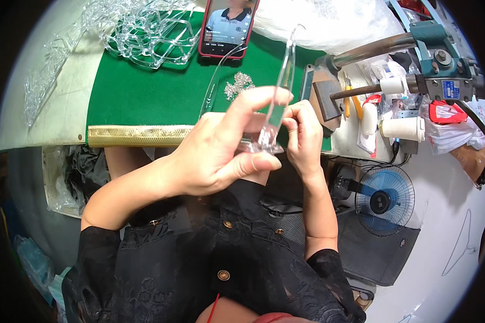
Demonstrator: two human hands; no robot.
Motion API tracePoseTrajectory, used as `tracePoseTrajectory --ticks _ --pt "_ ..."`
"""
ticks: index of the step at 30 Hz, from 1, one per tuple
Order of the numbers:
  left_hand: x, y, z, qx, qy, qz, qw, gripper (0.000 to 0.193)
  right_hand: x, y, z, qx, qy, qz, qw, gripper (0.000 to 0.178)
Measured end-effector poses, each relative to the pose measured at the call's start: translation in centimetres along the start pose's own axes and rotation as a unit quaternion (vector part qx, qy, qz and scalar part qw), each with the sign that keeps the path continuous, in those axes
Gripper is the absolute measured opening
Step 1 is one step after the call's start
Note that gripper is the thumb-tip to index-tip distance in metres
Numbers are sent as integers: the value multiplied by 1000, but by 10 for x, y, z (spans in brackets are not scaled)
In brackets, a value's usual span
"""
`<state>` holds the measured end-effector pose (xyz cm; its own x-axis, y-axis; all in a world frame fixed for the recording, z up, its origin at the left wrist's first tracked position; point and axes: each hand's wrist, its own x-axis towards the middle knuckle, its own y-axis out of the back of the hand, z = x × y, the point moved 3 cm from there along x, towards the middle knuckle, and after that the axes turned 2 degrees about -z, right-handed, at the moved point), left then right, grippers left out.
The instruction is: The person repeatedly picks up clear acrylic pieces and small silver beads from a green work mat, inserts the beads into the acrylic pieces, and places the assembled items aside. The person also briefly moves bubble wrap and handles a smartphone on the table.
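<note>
My left hand point(213, 145) grips a pair of clear plastic eyeglass frames point(276, 116) above the near edge of the green mat. One temple arm points up and away between thumb and fingers; the other stretches toward the phone. Close beside the hinge end, my right hand point(304, 137) is closed, its fingertips pinched together. Whatever they hold is too small or hidden to name. Beyond the hands lies a small heap of tiny metal pieces point(238, 85) on the green mat point(145, 97).
A tangled pile of clear eyeglass frames point(151, 40) sits far left, beside a propped red-edged phone point(226, 32). At right stands a metal hand press point(442, 62), with a white cup point(403, 129) near it. Gold trim point(140, 135) edges the table; a blue fan point(384, 201) stands below.
</note>
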<state>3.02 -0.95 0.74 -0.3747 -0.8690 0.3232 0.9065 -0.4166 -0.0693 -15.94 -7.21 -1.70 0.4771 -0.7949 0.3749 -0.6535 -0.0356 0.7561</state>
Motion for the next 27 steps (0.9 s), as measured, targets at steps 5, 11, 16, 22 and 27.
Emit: tracePoseTrajectory --ticks 5,11,16,22,27 --pt "3 8 -2 -35 -20 86 995 85 -16 -14 1 -71 15 -43 996 13" --pt "1 9 -7 -34 -7 79 996 86 -14 -15 -2 -86 34 -46 995 13" --pt "1 8 -10 -34 -12 84 996 87 -11 -18 -9 -170 47 -85 981 12" --pt "-1 7 -12 -37 -14 87 995 89 -12 -22 -13 -196 33 -110 974 10" --pt "-4 12 -10 -37 -13 87 995 89 -14 -16 -2 -127 9 -111 986 11"
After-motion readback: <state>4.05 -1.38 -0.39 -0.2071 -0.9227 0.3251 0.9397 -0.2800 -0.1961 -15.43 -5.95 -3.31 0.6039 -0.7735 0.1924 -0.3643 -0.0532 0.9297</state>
